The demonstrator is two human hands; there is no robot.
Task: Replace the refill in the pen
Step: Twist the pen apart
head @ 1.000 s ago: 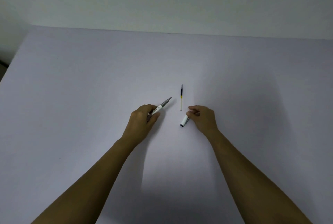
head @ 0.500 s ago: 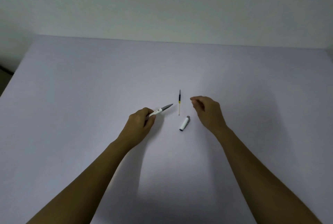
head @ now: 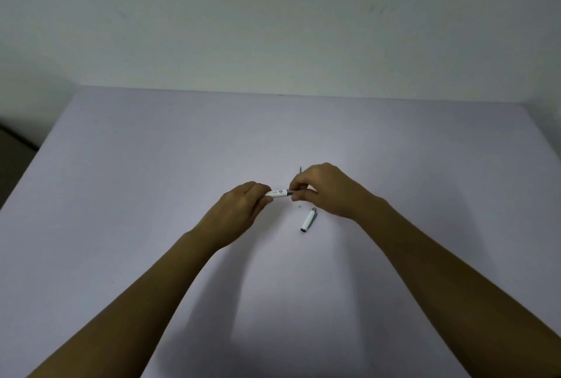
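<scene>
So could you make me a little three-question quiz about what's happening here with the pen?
1. True or false: both hands grip the pen.
2. Where is the white cap? A) in the left hand B) lying on the table C) on the pen
3. Fill in: the spare refill is mostly hidden behind the ____ hand.

Key: 1 true; 2 B; 3 right.
</scene>
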